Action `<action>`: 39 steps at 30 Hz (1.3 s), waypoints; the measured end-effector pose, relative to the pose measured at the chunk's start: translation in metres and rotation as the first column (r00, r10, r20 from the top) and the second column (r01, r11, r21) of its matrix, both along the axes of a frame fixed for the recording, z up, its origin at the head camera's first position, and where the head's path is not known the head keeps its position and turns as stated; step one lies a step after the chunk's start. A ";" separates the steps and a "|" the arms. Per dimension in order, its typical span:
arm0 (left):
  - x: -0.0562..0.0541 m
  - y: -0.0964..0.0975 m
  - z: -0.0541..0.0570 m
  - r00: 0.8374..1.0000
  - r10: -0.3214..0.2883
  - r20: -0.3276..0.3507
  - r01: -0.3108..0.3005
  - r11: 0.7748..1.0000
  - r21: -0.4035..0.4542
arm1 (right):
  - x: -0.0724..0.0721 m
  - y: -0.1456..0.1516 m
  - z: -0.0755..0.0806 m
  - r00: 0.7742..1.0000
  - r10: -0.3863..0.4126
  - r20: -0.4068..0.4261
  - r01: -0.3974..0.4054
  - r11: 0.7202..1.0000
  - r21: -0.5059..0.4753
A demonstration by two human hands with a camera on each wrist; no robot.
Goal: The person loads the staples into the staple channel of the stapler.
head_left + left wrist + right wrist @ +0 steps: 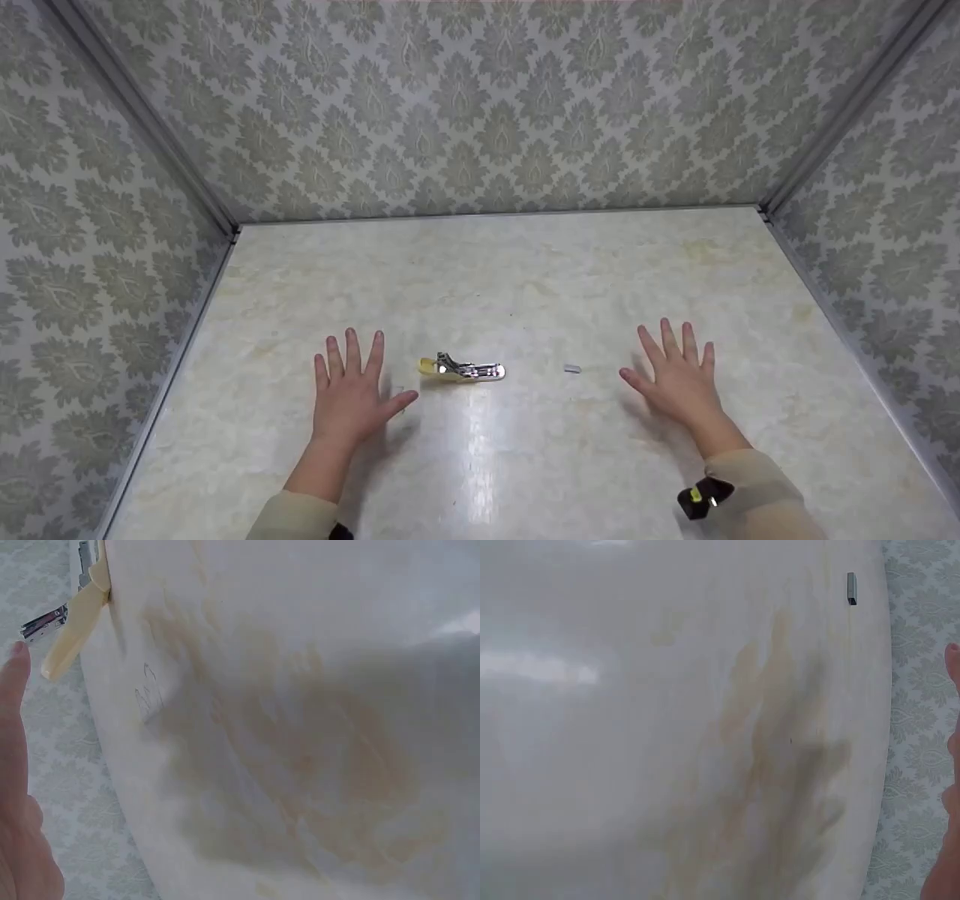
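A cream-yellow and silver stapler (466, 370) lies in the middle of the table with its parts swung open. In the left wrist view the stapler (77, 628) shows its pale yellow body and metal part spread apart. Right of it lies a short strip of staples (572, 368), which the right wrist view shows as a small grey strip (851, 589). My left hand (349, 401) is left of the stapler, fingers spread, thumb pointing toward it. My right hand (681, 382) is held right of the staple strip, fingers also spread. Both hands hold nothing.
The pale marbled table (525, 277) is bordered by patterned walls (495, 112) at the back and both sides. A small scribbled mark (150, 690) shows on the tabletop by the left hand. A black device (703, 498) is strapped at the right wrist.
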State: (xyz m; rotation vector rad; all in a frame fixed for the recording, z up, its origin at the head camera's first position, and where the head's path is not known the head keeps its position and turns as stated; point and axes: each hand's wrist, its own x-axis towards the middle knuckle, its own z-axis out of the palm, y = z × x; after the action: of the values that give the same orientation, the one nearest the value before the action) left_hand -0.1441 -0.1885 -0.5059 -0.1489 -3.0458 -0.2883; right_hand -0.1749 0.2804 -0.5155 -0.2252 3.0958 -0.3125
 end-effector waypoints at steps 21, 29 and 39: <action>-0.016 0.015 -0.010 0.995 -0.017 0.093 -0.035 0.844 0.534 | -0.014 -0.033 -0.013 0.984 0.048 0.169 0.049 0.848 -0.527; -0.020 0.021 -0.014 0.994 -0.028 0.103 -0.042 0.785 0.619 | -0.017 -0.047 -0.018 0.983 0.069 0.173 0.034 0.848 -0.529; -0.025 0.035 -0.019 0.987 -0.034 0.155 -0.078 0.746 0.661 | -0.020 -0.060 -0.024 0.983 0.105 0.153 -0.008 0.845 -0.534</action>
State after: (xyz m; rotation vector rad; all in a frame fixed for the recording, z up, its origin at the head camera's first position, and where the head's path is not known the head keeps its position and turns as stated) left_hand -0.1690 -0.1533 -0.5251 -0.0394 -2.8547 -1.4183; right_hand -0.1954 0.2205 -0.5395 -0.2766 2.7444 -1.1250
